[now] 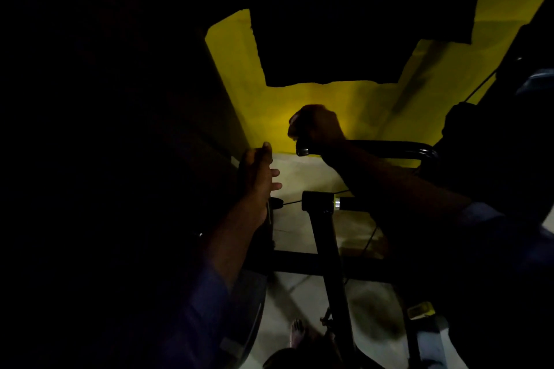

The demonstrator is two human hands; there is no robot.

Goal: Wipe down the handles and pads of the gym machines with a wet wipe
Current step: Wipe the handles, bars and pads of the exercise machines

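Observed in very poor light. A yellow wall [323,105] fills the background, broken by large black shapes whose nature cannot be determined. Below it lies a pale floor [302,299]. A black machine frame [328,252] stands on that floor, one sloping post crossing a horizontal bar. To the upper right a curved black handle [389,147] runs leftward to a glossy rounded end. The person's right hand [316,126], reaching out of a blue sleeve [503,237], sits directly on top of that end with the fingers curled into a tight fist; whether they close on the handle itself or on a wipe cannot be told, and no wipe can be made out in the dark. The left hand [259,178] is well apart, lower left, fingers straight and slightly spread, gripping nothing, its palm side laid against a dark upright part [239,177] of the machine. Between the two forearms, a short black roller [317,201] with a silver collar tops the post. A bare foot [298,335] shows near the bottom edge. A small yellow object [419,310] lies on the floor at lower right, unidentified.
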